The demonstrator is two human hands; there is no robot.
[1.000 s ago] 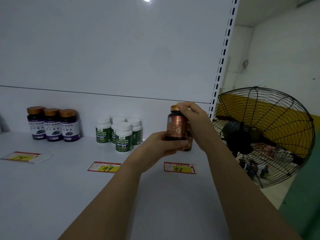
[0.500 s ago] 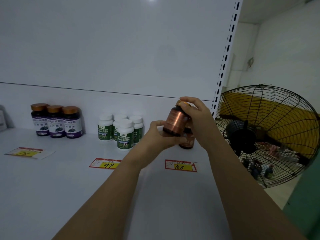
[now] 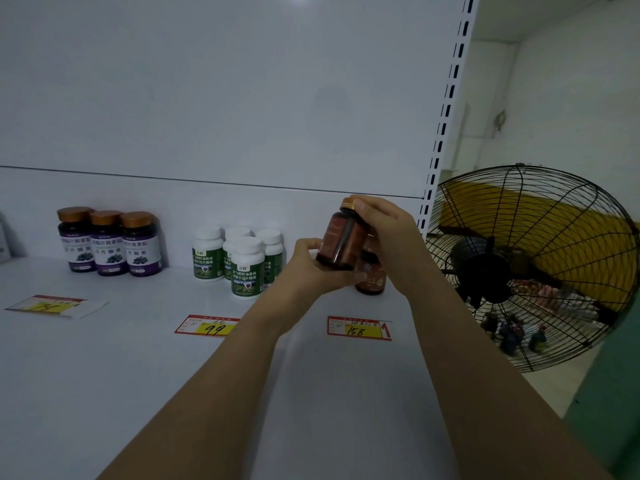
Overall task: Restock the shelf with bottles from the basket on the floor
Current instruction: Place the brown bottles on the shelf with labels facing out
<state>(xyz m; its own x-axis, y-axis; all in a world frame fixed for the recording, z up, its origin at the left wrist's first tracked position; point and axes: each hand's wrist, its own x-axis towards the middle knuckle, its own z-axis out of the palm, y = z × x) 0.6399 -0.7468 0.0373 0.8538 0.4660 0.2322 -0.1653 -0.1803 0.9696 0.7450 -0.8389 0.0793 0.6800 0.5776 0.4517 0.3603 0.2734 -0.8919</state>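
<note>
At the left edge of the frame a price tag (image 3: 52,306) lies flat on the white shelf (image 3: 104,393); its yellow field has a handwritten number that I cannot read surely. Behind it, at the back wall, three dark bottles (image 3: 109,242) with gold caps stand in a row, touching each other. Their purple and white labels carry Chinese characters too small to make out.

Toward the middle, four white bottles (image 3: 239,259) with white caps stand close together; the green labels also show Chinese writing. In front of them a red-framed tag (image 3: 207,325) reads "99".

Right of centre, the left hand (image 3: 311,268) holds the lower part of a brown bottle (image 3: 341,242), the fingers curled under its base. The bottle is in the air above the shelf, tilted, and the text on its copper label is not readable. The right hand (image 3: 388,233) grips the bottle's gold cap from above. Just behind, a second brown bottle (image 3: 372,271) stands upright on the shelf, partly hidden. Below it a tag (image 3: 358,329) reads "158".

Further right rises the slotted white upright (image 3: 446,109), and beyond it a black wire fan (image 3: 526,265) fills the right side
</note>
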